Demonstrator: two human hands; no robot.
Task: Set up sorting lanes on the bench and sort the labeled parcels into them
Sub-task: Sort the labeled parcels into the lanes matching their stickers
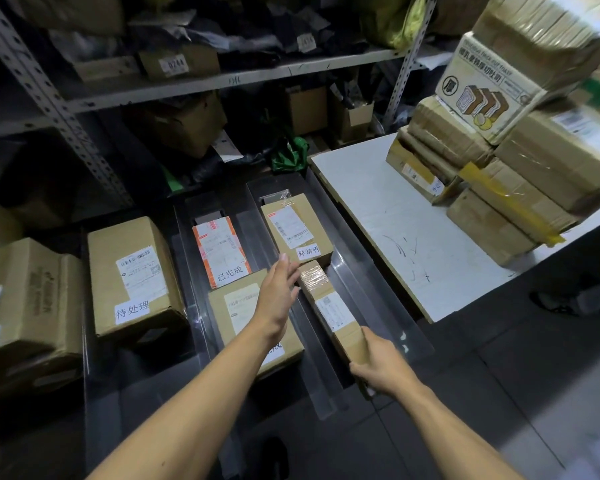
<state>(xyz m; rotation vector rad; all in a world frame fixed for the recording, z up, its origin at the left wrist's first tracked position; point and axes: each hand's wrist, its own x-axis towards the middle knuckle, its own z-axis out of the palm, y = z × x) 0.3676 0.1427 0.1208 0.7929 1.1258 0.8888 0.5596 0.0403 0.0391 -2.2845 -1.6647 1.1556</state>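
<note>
Dark bench point(146, 382) carrying clear lane dividers point(371, 278) running front to back. Left lane holding large carton point(132, 275) tagged 待处理. Middle lane holding orange-edged flat parcel point(220, 247) tagged 已完成, with brown carton point(243, 327) lying just in front. Right lane holding carton point(295, 226) tagged 异常件 and long narrow box point(329, 306) lying touching it. White table point(388, 230) standing alongside, bearing stacked cartons point(520, 188).

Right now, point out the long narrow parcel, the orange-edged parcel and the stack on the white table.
long narrow parcel point(329, 306): head view, on its white label.
orange-edged parcel point(220, 249): head view, on its label's middle.
stack of boxes point(520, 188): head view, on a taped box's side.
</note>
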